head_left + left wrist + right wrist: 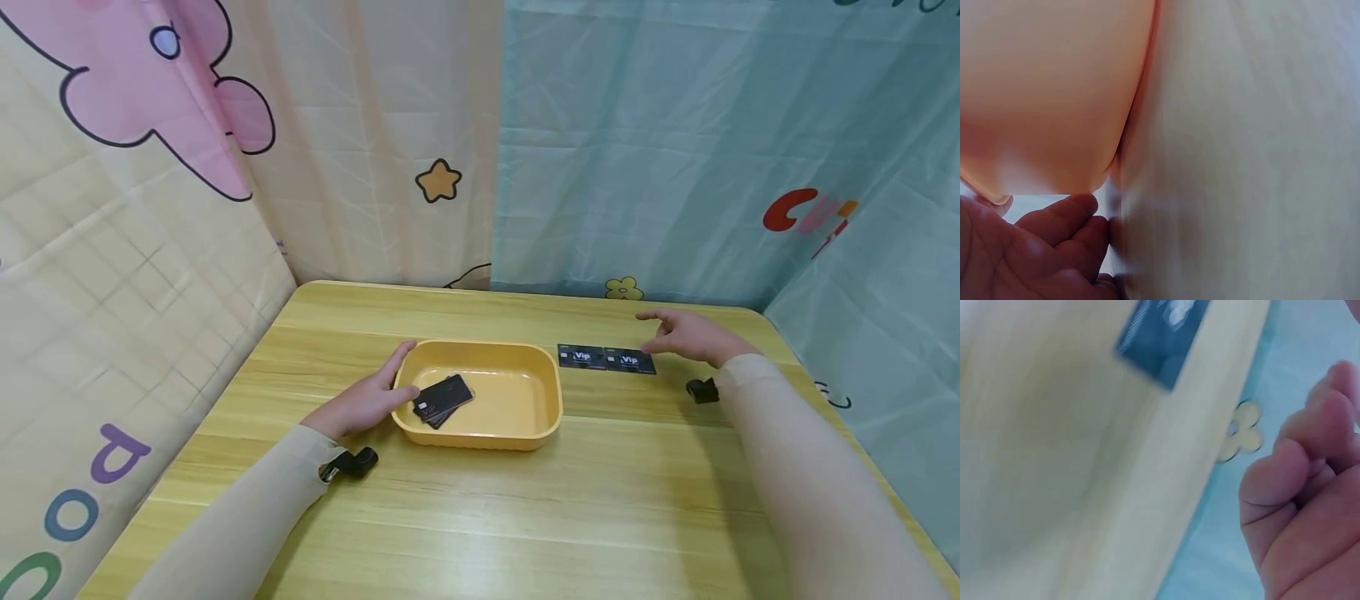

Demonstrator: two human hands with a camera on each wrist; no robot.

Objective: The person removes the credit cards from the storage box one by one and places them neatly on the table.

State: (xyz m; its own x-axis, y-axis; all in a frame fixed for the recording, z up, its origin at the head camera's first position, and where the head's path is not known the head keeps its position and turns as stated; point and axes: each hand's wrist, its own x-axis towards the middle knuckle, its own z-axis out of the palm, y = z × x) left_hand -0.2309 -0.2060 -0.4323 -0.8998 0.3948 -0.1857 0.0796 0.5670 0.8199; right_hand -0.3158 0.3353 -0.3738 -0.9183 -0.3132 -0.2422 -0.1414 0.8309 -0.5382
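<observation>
A shallow yellow plastic tray (517, 400) stands on the wooden table. My left hand (367, 402) grips its left end, thumb over the rim and fingers along the outer wall. In the left wrist view, the fingertips (1088, 203) are close against the tray's underside corner (1054, 156). Several black VIP cards (444, 398) lie in a loose pile inside the tray, near the left thumb. To the right, two dark VIP cards, a left one (581, 357) and a right one (630, 361), lie end to end. My right hand (693, 336) is over the right card's end, index finger extended, other fingers bent, holding nothing.
The wooden table (465, 517) runs back to hanging cloths, a cream one (360, 167) on the left and a blue one (637, 167) on the right. A black wrist camera sits on each sleeve, the left one (352, 463) and the right one (703, 391).
</observation>
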